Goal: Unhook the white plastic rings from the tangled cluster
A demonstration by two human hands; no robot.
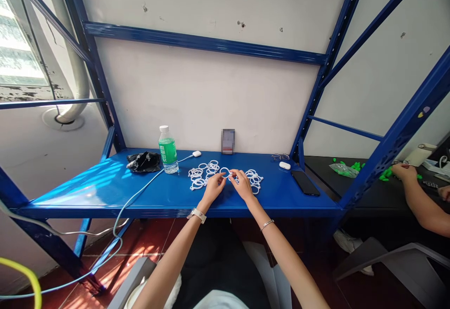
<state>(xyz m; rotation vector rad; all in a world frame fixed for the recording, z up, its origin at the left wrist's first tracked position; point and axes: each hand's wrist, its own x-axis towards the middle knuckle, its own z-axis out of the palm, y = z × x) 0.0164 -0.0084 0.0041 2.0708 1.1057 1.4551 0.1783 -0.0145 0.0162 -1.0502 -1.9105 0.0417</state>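
Note:
Between my two hands is a white ring (225, 170), pinched at its near side by the fingers of both. My left hand (214, 186) grips its left part and my right hand (241, 184) its right part. Left of my hands, a pile of similar white rings (198, 182) with small knobs lies on the blue table (140, 201). More white rings (256, 181) lie just right of my right hand. Fingertips cover part of the held ring, so its join is hard to make out.
Left are a water bottle (168, 152), a black plastic bag (144, 162) and a white charger (196, 154) with cable. A phone (228, 141) leans on the wall. Right are glasses (280, 157), a white case (284, 165) and a black phone (305, 183). A co-worker's arm (418, 201) shows far right.

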